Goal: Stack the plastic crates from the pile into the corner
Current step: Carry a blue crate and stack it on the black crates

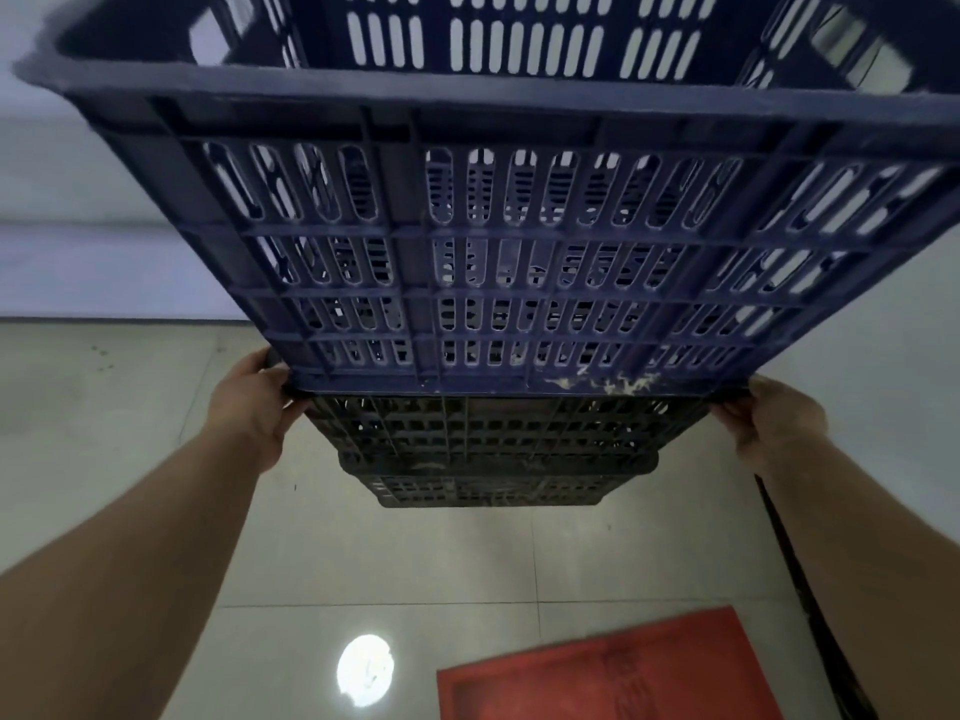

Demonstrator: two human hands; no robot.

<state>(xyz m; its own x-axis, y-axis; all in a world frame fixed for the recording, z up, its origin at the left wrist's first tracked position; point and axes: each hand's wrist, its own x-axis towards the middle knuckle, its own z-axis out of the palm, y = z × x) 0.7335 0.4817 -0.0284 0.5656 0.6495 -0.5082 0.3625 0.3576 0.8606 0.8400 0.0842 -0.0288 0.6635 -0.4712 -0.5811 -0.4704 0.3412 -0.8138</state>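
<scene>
A large dark blue slotted plastic crate (509, 241) fills the upper part of the view, its open top toward me. It sits on top of black crates (488, 449) stacked beneath it on the tiled floor. My left hand (260, 402) grips the blue crate's lower left corner. My right hand (769, 418) holds its lower right corner. Both forearms reach up from the bottom of the view. The far side of the stack is hidden by the blue crate.
A pale wall (78, 200) meets the beige tiled floor (415, 563) behind the stack. A red flat piece (608, 667) lies on the floor at the lower right. A dark strap or cord (810, 605) runs along my right arm.
</scene>
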